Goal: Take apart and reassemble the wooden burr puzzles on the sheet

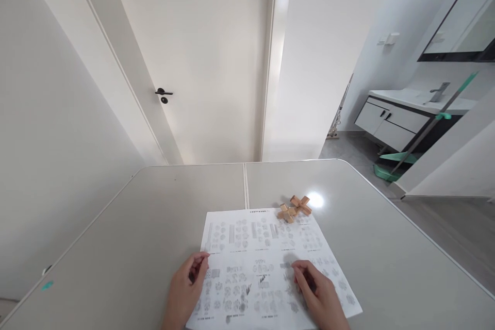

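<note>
A printed sheet of paper (247, 258) lies on the grey table, covered with rows of faint grey pictures and small lines of text. My left hand (188, 284) rests at its left edge, fingers curled and thumb and forefinger brought together. Over the right part of the paper is my right hand (317, 289), also closed in a pinch. What either hand holds, if anything, is hidden or too small to make out. At the sheet's top right corner two wooden cross-shaped interlocking puzzles sit close together, a lighter one (286, 213) and a browner one (301, 205).
The table (127, 237) has rounded far corners and a seam down its middle. Beyond it stands a white door (209, 62) with a black handle (163, 92). To the right are a washbasin cabinet (394, 118), a mirror and a green dustpan (386, 171) with a long handle.
</note>
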